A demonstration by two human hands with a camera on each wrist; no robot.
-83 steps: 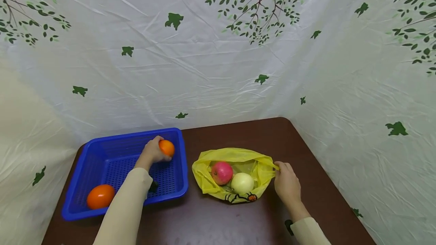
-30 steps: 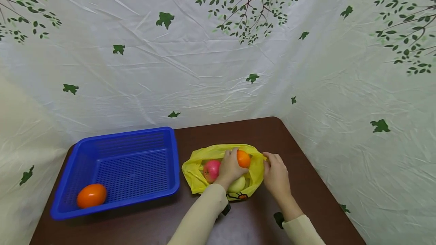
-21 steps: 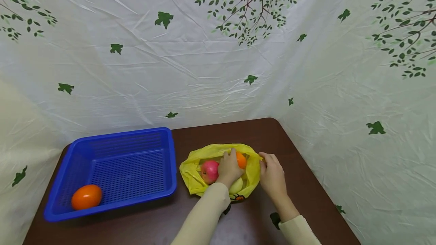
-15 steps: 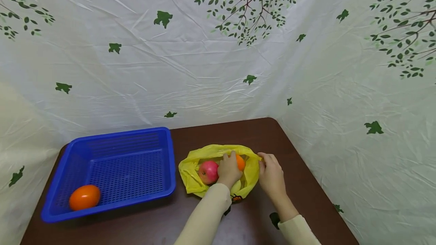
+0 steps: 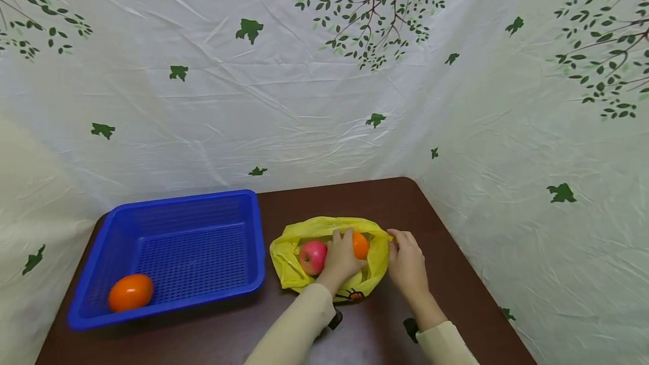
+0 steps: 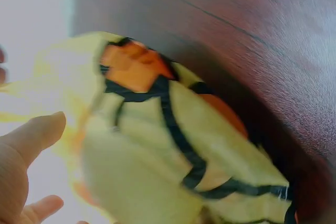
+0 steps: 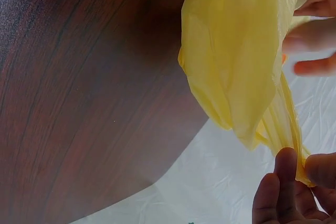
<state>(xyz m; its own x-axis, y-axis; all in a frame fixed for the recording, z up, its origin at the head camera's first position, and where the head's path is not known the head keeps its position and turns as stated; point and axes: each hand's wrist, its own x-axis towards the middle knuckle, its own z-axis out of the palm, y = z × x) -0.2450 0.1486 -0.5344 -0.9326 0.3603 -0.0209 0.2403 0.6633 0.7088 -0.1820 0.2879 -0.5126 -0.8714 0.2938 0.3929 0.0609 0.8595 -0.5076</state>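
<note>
A yellow plastic bag (image 5: 294,268) with black and orange print lies open-mouthed on the table. Inside it are a red apple (image 5: 312,258) and an orange (image 5: 360,245). A pale round fruit seen in the bag earlier is mostly hidden by my left hand. My left hand (image 5: 342,259) reaches into the bag's mouth beside the orange, thumb and fingers spread apart; no fruit shows in its grip in the left wrist view. My right hand (image 5: 408,266) pinches the bag's right edge between thumb and fingers, with the bunched plastic (image 7: 294,145) visible in the right wrist view.
A blue plastic basket (image 5: 257,241) stands on the left of the brown table (image 5: 284,331). One larger glossy orange fruit (image 5: 130,292) lies in its near left corner. A white leaf-printed sheet (image 5: 304,100) hangs behind the table and along its sides.
My left hand carried the orange from the basket into the bag, and its fingers have since loosened and risen slightly from it. My right hand keeps its pinch on the bag's edge.
</note>
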